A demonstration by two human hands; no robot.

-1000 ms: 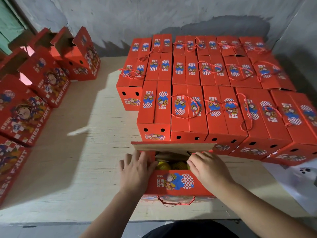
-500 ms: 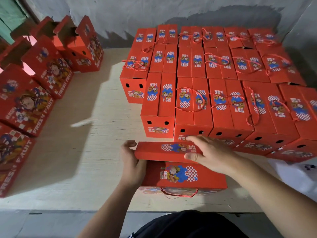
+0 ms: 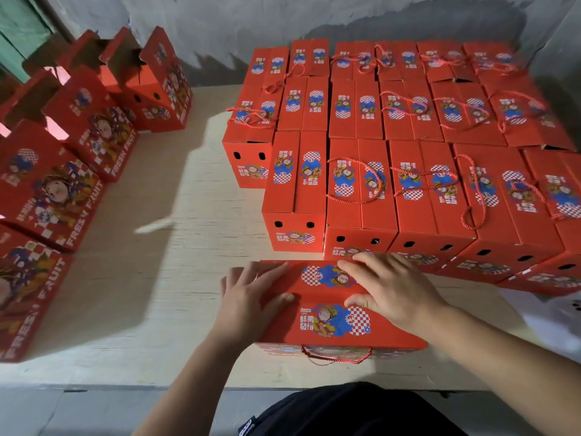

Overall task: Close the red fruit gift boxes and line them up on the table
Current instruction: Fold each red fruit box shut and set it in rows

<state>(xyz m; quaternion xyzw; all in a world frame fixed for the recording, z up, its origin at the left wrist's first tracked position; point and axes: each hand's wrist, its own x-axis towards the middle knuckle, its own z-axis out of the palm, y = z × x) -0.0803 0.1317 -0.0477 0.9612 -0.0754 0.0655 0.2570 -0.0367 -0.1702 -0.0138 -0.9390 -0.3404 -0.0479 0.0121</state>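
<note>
Head cam view puts the red fruit gift box being worked on at about 6 o'clock on the table, near the front edge, just in front of the big block of closed boxes that fills 12 to 3 o'clock. Both top flaps look folded down and meeting along the middle, but I'd say they aren't locked in yet. What could go wrong: if the far flap isn't tucked properly it'll likely spring back up once the pressure comes off, and pushing too hard could crease the cardboard or squash whatever's inside. The red rope handle dangles off the near side over the table edge, so it could snag when the box gets slid into line. The box also sits close to the front row, so shoving it forward carelessly might knock those crooked. Left hand lies flat and spread over the left end of the lid, fingers pointing toward 1 o'clock, thumb resting near the seam, holding nothing. Right hand is also flat and wide, fingers stretched toward 10 o'clock across the far flap, thumb pressing at the seam, forearm coming in from 4 o'clock. Over at 9 to 11 o'clock there's a row of open boxes standing with flaps up, not yet done.
</note>
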